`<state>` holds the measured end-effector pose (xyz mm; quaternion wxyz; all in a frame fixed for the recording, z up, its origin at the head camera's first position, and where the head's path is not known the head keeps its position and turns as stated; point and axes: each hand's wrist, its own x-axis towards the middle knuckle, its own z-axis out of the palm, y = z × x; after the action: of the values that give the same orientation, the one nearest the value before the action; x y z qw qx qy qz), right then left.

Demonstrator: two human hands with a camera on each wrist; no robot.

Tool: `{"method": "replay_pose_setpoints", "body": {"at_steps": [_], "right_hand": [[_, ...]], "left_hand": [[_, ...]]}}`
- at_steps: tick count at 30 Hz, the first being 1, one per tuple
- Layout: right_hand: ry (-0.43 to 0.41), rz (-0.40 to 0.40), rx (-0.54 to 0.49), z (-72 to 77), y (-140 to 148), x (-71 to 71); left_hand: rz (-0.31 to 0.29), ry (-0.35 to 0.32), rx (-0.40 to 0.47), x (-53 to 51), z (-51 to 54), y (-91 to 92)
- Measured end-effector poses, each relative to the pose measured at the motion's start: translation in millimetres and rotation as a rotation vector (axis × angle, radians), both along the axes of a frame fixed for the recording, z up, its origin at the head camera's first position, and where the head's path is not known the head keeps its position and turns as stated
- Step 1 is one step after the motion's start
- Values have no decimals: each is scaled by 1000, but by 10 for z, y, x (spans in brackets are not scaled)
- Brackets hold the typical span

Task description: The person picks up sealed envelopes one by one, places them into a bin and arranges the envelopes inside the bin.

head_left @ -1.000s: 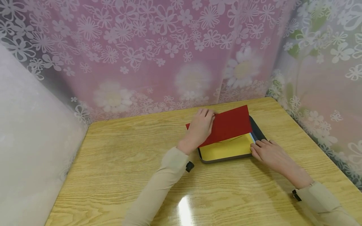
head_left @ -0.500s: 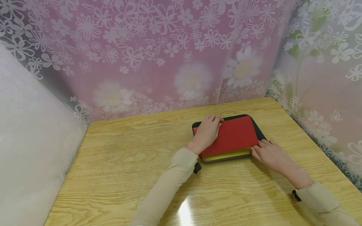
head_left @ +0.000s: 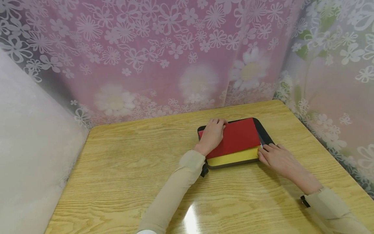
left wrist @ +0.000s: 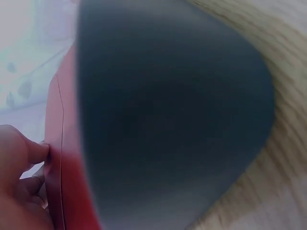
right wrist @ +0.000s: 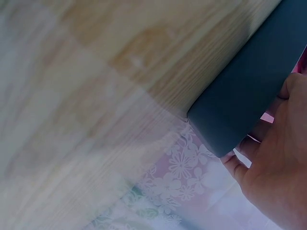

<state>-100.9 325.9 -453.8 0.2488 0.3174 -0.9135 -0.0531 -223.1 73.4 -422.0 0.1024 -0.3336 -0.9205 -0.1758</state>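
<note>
A dark grey tray point(head_left: 264, 131) with rounded corners sits on the wooden table at the right. In it lies a yellow sheet point(head_left: 233, 158), seen as a strip along the front. Over that, slightly askew, is a stiff red sheet point(head_left: 238, 136). My left hand point(head_left: 211, 135) pinches the red sheet near its left side; in the left wrist view, the thumb point(left wrist: 38, 152) presses its edge. At the tray's right front corner my right hand point(head_left: 279, 161) grips the rim. The right wrist view shows its fingers point(right wrist: 233, 166) against the dark tray wall point(right wrist: 240, 96). What lies beneath the sheets is hidden.
The light wooden table point(head_left: 131, 169) extends left and forward of the tray. A pink flowered curtain point(head_left: 152, 58) hangs behind its back edge, with another flowered cloth point(head_left: 336, 81) at the right. A plain whitish sheet point(head_left: 32, 130) hangs at the left.
The red sheet has come down from a raised tilt to lie over the yellow one, then shifted slightly back and left. My left hand moved with it; my right hand stayed at the corner.
</note>
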Motion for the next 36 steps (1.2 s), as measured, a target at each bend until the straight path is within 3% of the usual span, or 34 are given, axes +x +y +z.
{"method": "replay_pose_setpoints", "body": {"at_steps": [9,17,28,31,36], "right_hand": [[-84,-72,7,-20,14,-2],[-49,-47,-18,-32,15,-8],[-58,-69,-75,21,-22,-65],[-13,-48,-109,94,-65,-107],[85,0,-164,312,-201,-184]], "left_hand": [[-24,-62,-171,54,-75,34],[-45,-158,-374,119,-96,28],[-107,-308,-401,179,-30,-69],[-87,-259,-382,204,-16,-92],[-17,-33,-242,250,69,-171]]}}
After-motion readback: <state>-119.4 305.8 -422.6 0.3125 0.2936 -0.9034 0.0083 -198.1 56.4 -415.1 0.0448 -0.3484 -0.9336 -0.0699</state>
